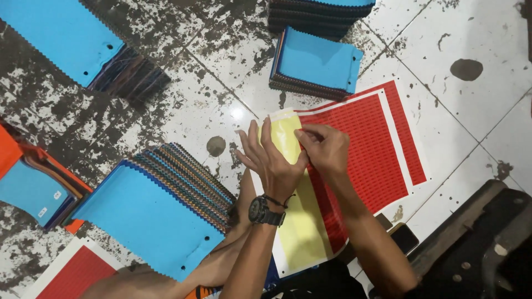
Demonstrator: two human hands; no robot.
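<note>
A red and white printed card lies flat on the tiled floor, with a pale yellow strip running along its left edge. My left hand, with a black watch on the wrist, rests flat on the yellow strip with its fingers spread. Beside it, my right hand pinches the strip's edge near the top of the card. The strip continues below my wrists toward the card's near end.
Fanned stacks of fabric swatches with blue tops lie around: one at left front, one at top left, one behind the card. Another red card sits at bottom left. A dark phone and black object lie right.
</note>
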